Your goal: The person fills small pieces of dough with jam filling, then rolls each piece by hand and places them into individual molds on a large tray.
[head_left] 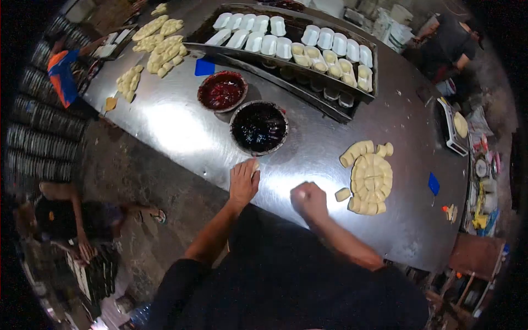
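Smooth pale-cream stubby dough pieces (372, 177) packed in rounded cluster, right of frame; left hand (242, 181) centre, fingers extended, right hand (309, 201) curled, can't tell from here if either's gripping

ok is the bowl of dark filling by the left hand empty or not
Not empty: glossy dark filling spreads across the inside of the bowl. Cannot tell how deep it is.

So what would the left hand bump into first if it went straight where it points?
Probably the bowl of dark stuff, just ahead of the left hand, though depth is hard to judge from one picture.
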The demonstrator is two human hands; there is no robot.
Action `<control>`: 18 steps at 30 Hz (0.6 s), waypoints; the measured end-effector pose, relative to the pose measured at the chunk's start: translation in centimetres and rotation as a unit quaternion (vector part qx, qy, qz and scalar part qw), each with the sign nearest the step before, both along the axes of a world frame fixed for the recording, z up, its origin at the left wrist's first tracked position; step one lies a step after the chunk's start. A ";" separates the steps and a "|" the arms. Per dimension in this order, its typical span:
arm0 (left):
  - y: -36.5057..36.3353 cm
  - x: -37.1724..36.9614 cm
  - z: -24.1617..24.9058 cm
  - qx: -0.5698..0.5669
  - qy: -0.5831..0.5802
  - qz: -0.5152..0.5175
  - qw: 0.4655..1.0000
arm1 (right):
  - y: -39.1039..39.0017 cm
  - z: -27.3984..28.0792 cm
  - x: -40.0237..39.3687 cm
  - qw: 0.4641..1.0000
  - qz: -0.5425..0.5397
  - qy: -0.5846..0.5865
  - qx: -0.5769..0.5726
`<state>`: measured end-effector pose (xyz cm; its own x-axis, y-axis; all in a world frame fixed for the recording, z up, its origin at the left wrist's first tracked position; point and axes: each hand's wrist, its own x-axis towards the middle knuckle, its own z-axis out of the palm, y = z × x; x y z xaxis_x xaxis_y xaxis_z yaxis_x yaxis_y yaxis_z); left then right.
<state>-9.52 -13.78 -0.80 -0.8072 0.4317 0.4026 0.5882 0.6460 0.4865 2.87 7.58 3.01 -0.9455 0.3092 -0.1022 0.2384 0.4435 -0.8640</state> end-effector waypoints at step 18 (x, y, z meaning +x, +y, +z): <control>-0.9 -0.6 0.2 0.015 -0.003 0.003 1.000 | 6.4 8.5 -38.5 0.892 -0.059 0.384 0.231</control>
<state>-10.10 -14.64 -0.55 -0.8120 0.4154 0.4100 0.5816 0.6347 0.5088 -35.66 13.95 11.50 -0.6396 0.2536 0.7257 -0.2765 0.8050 -0.5250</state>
